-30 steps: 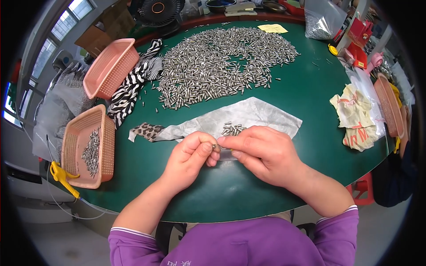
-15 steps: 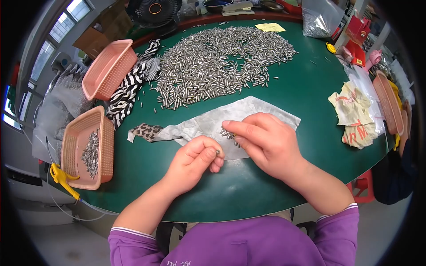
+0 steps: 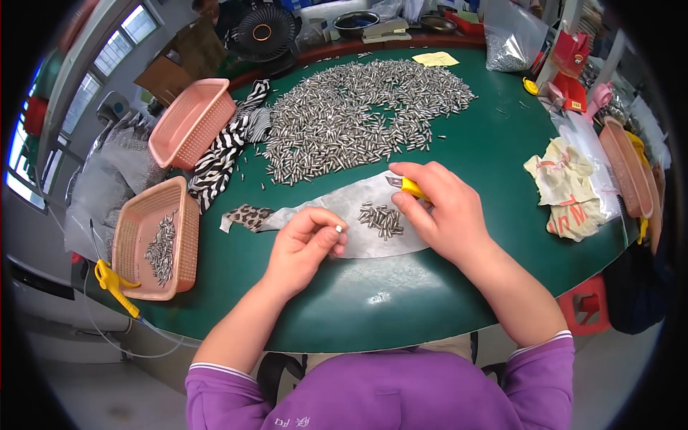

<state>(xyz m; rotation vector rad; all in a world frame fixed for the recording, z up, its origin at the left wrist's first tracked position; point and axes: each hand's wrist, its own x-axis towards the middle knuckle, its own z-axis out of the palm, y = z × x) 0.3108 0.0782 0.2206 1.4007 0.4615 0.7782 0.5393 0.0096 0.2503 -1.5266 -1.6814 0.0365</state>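
Observation:
Between the thumb and fingers of my left hand (image 3: 301,247) is a small metal pin (image 3: 339,228), its end showing bright. My right hand (image 3: 453,216) is closed on a yellow utility knife (image 3: 411,188), whose blade end points left. Beneath and between the hands, a grey-white cloth (image 3: 358,249) lies on the green table, with a small heap of metal pins (image 3: 381,220) on it. A far larger spread of similar metal pins (image 3: 315,122) covers the table beyond the cloth.
At left stand two pink baskets, one holding metal pins (image 3: 160,251), the other (image 3: 192,118) farther back beside a zebra-striped cloth (image 3: 213,168). A yellow air gun (image 3: 115,287) hangs at the table's left edge. Crumpled cream cloth (image 3: 566,186) lies right; a fan (image 3: 264,34) stands behind.
My right hand has lifted away from the small heap, uncovering it, and the yellow utility knife now shows in it. My left hand still holds a pin. The whole view has shifted slightly.

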